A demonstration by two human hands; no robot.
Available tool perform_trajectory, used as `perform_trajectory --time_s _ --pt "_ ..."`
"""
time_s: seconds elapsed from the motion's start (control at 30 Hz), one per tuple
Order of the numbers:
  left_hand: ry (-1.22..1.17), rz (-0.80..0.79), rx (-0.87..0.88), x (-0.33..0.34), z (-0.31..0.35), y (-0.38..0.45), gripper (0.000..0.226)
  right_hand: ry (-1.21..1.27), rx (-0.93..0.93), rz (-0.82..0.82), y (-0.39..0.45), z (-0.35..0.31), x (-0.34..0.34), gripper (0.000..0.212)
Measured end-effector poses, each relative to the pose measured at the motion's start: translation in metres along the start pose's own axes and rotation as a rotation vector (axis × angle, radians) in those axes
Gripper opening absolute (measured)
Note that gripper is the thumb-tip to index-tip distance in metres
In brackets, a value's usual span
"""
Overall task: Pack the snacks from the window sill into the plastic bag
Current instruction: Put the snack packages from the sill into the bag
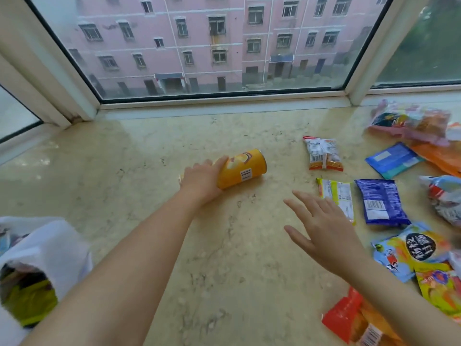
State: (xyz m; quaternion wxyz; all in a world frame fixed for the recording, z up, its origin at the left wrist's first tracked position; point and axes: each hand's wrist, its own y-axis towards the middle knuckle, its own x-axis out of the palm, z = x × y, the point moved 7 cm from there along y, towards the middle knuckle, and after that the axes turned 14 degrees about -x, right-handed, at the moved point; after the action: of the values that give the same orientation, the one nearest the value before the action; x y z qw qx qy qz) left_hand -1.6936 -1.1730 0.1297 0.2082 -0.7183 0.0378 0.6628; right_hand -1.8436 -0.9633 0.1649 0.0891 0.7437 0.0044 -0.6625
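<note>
My left hand [202,181] is wrapped round the near end of the yellow chip can [239,168], which lies on its side mid-sill w/ the far end pointing toward the glass. Right hand [324,228] hovers flat, fingers spread wide, holding nothing, just left of the packets.

Going L to R: the white plastic bag [52,248] sits at the near-left edge, mouth up, something green already inside, I think, though that corner is blurred. To do this step well I'd lift the can clear of the marble window sill [149,158], swing it back-left and drop it end-first so it doesn't snag the bag rim. Nothing lies between can and bag.

Right side: red-white packet [323,153], yellow-green packet [336,196] partly under my fingers, blue packet [380,204], more snacks piled beyond, all unpacked.
</note>
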Motion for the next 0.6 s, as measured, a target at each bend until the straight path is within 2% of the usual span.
perform_trajectory --time_s 0.23,0.33,0.47,0.6 --pt "0.032 0.155 0.027 -0.013 -0.005 -0.015 0.083 0.008 -0.069 -0.013 0.032 -0.013 0.008 0.053" --pt "-0.041 0.266 0.029 -0.048 -0.02 -0.032 0.083 0.007 -0.089 0.055 0.056 -0.027 -0.009 0.069" --pt "-0.017 0.403 0.119 -0.096 -0.058 -0.071 0.086 0.02 -0.145 0.2 0.094 -0.068 -0.053 0.085" --pt "0.022 0.584 0.212 -0.135 -0.124 -0.124 0.087 0.042 -0.259 0.28 0.13 -0.13 -0.089 0.081"
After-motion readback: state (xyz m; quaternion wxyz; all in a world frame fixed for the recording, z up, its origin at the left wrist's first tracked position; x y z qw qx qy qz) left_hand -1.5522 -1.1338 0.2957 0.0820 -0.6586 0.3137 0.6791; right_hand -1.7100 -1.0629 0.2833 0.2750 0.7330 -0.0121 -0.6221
